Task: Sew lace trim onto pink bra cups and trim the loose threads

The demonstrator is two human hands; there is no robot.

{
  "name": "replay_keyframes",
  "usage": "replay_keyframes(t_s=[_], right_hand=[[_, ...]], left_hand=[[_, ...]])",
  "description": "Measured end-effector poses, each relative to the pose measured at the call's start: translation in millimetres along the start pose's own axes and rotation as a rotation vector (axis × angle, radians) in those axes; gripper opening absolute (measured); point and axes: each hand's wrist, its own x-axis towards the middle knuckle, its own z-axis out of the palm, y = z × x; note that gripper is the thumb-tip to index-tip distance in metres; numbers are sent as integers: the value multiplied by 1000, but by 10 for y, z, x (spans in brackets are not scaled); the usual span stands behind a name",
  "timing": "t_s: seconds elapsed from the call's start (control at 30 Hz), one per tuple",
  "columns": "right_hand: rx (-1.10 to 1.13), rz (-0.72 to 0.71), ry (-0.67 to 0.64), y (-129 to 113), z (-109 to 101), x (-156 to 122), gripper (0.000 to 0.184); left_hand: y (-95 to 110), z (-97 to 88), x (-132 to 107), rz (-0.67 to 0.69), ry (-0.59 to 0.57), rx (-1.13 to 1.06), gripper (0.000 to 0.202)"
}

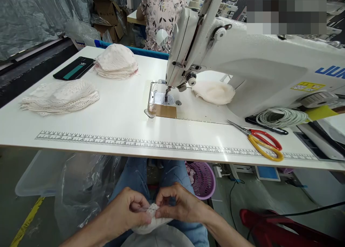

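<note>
Over my lap, below the table's front edge, a small white fabric piece [152, 223] with a textured edge is pinched between both hands. My left hand [134, 209] grips its left side, thumb against curled fingers. My right hand [176, 205] pinches the same edge from the right, close to the left fingertips. On the table stands a white sewing machine [248, 56], its presser foot [166, 96] over the metal plate. A round cream fabric piece [214, 92] lies under the machine arm. At left are a stack of white lace fabric pieces [60, 97] and a rounder fabric stack [116, 62].
Scissors [258, 139] with red and yellow handles lie near the front edge, beside a coil of white cord [281, 117]. A black phone-like object [74, 69] sits at the far left. Beneath the table are a purple basket [203, 180] and a clear plastic bag [83, 189]. Another person [161, 17] is beyond.
</note>
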Motion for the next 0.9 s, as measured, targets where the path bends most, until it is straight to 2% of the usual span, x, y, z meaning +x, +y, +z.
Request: replay_keyframes(t_s=[0.07, 0.2, 0.27, 0.33, 0.57, 0.7, 0.9], right_hand=[[-8, -6, 0, -2, -6, 0, 33], [-17, -5, -18, -36, -18, -2, 34], [-27, -1, -26, -56, -27, -11, 35], [-50, -6, -24, -66, -38, -25, 36], [-58, -26, -12, -24, -66, -67, 36], [-16, 1, -45, -26, -73, -47, 38], [-63, -57, -37, -97, -39, -11, 32]], left_hand=[[-21, -17, -9, -7, -45, -51, 20], [-47, -33, -9, 16, -130, -133, 36], [-45, -24, 11, 25, -148, -133, 29], [-44, -7, 42, 25, -141, -111, 24], [-19, 30, 62, 41, -76, 43, 33], [39, 41, 27, 24, -69, 84, 35], [166, 38, -21, 67, -78, 116, 41]])
